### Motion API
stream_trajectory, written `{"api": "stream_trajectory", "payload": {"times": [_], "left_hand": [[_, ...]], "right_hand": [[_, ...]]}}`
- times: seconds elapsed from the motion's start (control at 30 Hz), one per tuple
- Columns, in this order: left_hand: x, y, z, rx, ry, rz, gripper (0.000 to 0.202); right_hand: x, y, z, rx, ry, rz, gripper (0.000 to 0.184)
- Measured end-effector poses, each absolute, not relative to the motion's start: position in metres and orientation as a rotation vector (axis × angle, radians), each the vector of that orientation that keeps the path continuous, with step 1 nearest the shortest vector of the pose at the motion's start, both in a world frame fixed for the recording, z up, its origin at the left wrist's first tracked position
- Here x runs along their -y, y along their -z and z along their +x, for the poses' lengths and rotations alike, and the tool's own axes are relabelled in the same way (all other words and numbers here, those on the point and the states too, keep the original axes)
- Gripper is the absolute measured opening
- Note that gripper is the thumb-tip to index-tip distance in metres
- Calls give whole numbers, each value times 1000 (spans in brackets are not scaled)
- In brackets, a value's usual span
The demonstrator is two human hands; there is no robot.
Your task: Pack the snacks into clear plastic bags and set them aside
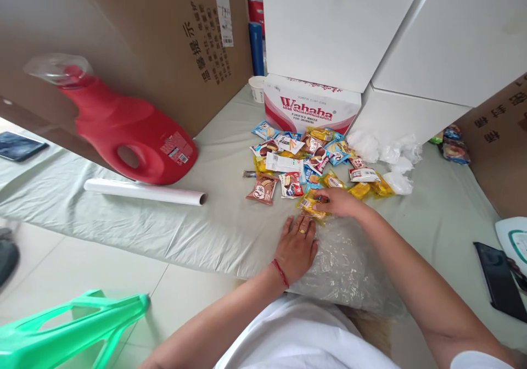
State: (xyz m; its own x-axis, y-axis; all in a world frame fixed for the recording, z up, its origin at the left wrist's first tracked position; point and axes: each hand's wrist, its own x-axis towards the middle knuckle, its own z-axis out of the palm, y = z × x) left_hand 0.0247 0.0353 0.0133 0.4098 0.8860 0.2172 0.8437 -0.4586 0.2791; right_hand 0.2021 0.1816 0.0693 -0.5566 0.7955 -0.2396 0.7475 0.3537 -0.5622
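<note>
Yellow packet (307, 203) — in curled right hand (338, 201)

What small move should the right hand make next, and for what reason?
Probably the right hand should draw the yellow packet slightly toward the clear plastic: its fingertips are at that packet, the plastic lies close by, and the left hand rests palm-down at the plastic's left edge, where it could perhaps steady it.

2 bare forearms (405, 262) reach forward: the left hand (297, 248) lies palm down, fingers (301, 227) slightly spread; just beyond it, the right hand (340, 202) pinches with bent fingers.
</note>
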Motion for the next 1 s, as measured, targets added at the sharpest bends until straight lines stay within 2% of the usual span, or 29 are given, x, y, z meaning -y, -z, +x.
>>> {"api": "stream_trajectory", "payload": {"times": [0.3,0.37,0.43,0.57,0.63,0.8,1.0], "left_hand": [[-48,-15,13,-1502,-473,2536,47],[-59,-17,4,-1467,-433,2522,48],[-70,-20,-6,-1435,-422,2506,52],[-78,-23,-17,-1392,-473,2503,59],[-76,-23,-17,-1398,-489,2510,58],[-71,-22,-15,-1497,-506,2484,52],[-80,-15,-37,-1492,-559,2441,51]], "right_hand": [[-204,-103,223,2173,-1288,-1471,41],[-221,-105,234,1976,-1189,-1571,44],[-238,-103,244,1849,-931,-1727,44],[-239,-101,246,1887,-490,-1784,30],[-217,-104,236,2033,-445,-1614,25],[-119,-103,205,2407,-427,-1184,26],[-65,-64,214,2473,-398,-1291,41]]}}
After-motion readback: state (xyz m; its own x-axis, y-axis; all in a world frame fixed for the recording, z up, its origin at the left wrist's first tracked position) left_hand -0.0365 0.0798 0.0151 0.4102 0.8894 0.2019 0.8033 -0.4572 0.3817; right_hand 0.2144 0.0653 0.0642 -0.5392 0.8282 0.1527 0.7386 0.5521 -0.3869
